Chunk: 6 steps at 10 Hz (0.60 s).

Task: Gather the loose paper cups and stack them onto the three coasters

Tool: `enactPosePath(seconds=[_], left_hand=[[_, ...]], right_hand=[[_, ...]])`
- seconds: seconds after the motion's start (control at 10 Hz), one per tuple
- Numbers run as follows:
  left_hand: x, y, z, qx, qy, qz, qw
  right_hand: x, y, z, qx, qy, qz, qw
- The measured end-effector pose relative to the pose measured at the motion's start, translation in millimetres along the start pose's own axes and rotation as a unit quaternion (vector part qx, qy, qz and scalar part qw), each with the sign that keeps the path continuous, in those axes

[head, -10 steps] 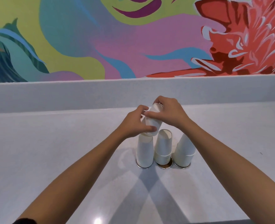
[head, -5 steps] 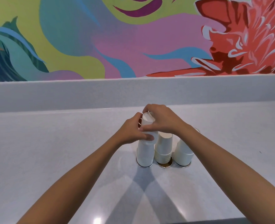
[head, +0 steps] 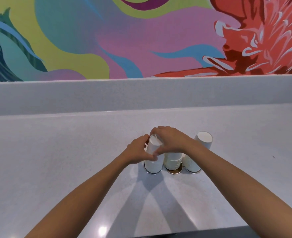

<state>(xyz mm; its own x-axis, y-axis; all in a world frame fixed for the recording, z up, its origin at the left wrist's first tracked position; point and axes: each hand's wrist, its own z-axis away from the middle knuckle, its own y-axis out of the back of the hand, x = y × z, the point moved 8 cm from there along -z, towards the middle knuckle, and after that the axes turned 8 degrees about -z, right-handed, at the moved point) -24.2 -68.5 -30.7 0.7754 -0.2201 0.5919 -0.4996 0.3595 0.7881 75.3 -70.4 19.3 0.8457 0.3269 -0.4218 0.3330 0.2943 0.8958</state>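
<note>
From my head camera I look down on a pale speckled counter (head: 59, 160) with three stacks of white paper cups in a row close in front of me, each upside down on a round coaster. The left stack (head: 153, 164) sits on a silver-rimmed coaster (head: 152, 172); the middle stack (head: 173, 162) sits on a brownish coaster (head: 174, 171); the right stack (head: 192, 163) leans away toward the right, its top cup's base (head: 205, 136) facing me, on a third coaster (head: 193, 171) of which only the near edge shows.

My two hands meet over the left stack. My left hand (head: 138, 152) curls around the near left side of the top cup (head: 154, 146), with the thumb lying across the cup wall low down. My right hand (head: 171, 140) arches over from the right, fingers bent down onto the cup's upturned base and far side. Both hands are pinching this one cup between them. The cup sits inverted over the left stack, tilted a little; I think it is partly sleeved onto the cup below, but my fingers cover the seam, so I cannot be sure.

My right forearm crosses in front of the middle and right stacks. Behind the counter rises a low grey ledge (head: 141, 95), and above it a bright mural (head: 141, 40).
</note>
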Motion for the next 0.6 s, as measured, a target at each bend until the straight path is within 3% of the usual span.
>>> enactPosePath(seconds=[0.2, 0.4, 0.6], left_hand=[[-7.9, -3.0, -1.7, -0.031, 0.004, -0.027, 0.999], [-20.2, -9.5, -8.5, -0.117, 0.011, -0.09, 0.989], [-25.1, 8.0, -14.5, -0.136, 0.033, -0.146, 0.979]], right_hand=[[-0.7, -2.1, -2.9, 0.003, 0.005, 0.02, 1.0], [0.9, 0.3, -1.0, -0.002, 0.008, 0.033, 0.999], [-1.6, 4.7, 0.8, -0.015, 0.005, 0.029, 0.999]])
